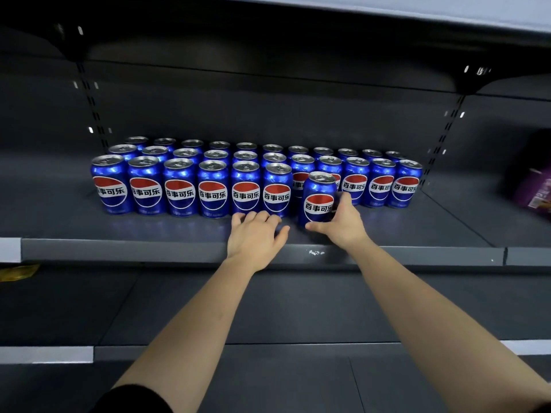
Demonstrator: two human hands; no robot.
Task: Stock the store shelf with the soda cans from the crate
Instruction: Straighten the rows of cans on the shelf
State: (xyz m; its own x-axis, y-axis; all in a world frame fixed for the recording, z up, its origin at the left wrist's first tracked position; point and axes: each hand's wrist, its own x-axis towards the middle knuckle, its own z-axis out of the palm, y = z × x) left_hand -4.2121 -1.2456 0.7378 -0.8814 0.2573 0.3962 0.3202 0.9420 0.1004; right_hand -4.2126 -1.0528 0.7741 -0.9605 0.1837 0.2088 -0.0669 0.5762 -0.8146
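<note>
I am reaching both bare arms onto a dark grey store shelf [59, 225], where a block of cans [213, 174] is standing upright in three rows, blue with a red, white and blue round logo facing me. My right hand [340, 222] is gripping one more soda can [317, 198] low down, thumb curling across its front base and fingers wrapping round its right side. This can is standing upright on the shelf at the front of the block of cans, just right of the sixth can in the front row and slightly nearer to me than that row, covering part of the second row behind it. My left hand [253, 236] is lying flat and relaxed on the shelf just in front of the block of cans, holding nothing, its straight fingertips touching the bases of the fifth and sixth front cans. Well to the right of the block of cans, at the picture's edge, a purple packet [535, 189] is sitting on the same shelf. Below the block of cans a lower shelf [298, 308] is showing, with something yellow [18, 271] at its far left. A dark sleeve [134, 397] is covering my left upper arm.
</note>
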